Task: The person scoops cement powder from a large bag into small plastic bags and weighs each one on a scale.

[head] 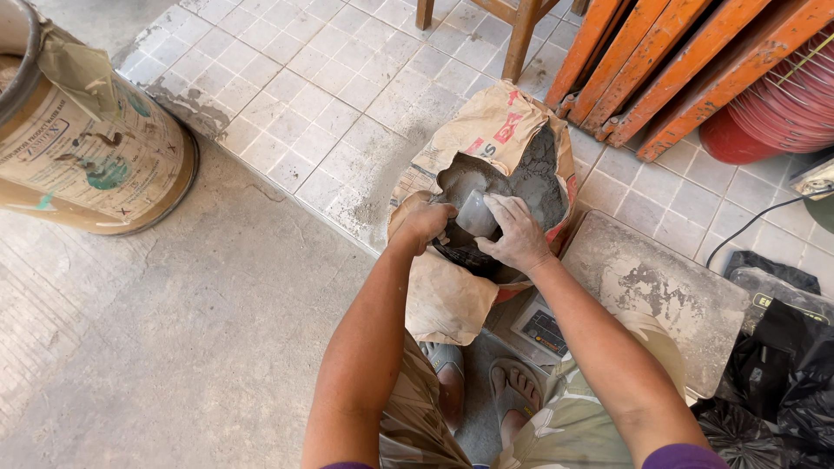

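An open paper sack (486, 130) of grey cement powder (539, 178) stands on the tiled floor in front of me. My left hand (423, 222) grips a dark bag or container (469, 257) at the sack's mouth. My right hand (517, 233) holds a small clear plastic cup (475, 213) dusted with grey powder, just above that dark bag. Both hands are coated with cement dust. My feet in sandals (512, 391) show below, beside the sack's folded flap.
A dusty platform scale (660, 295) with a small display (544, 328) lies right of the sack. Black plastic bags (773, 382) sit at the far right. A large drum (87, 148) stands at upper left. Orange wooden boards (678, 61), a red coil (782, 113) and chair legs (521, 39) are behind.
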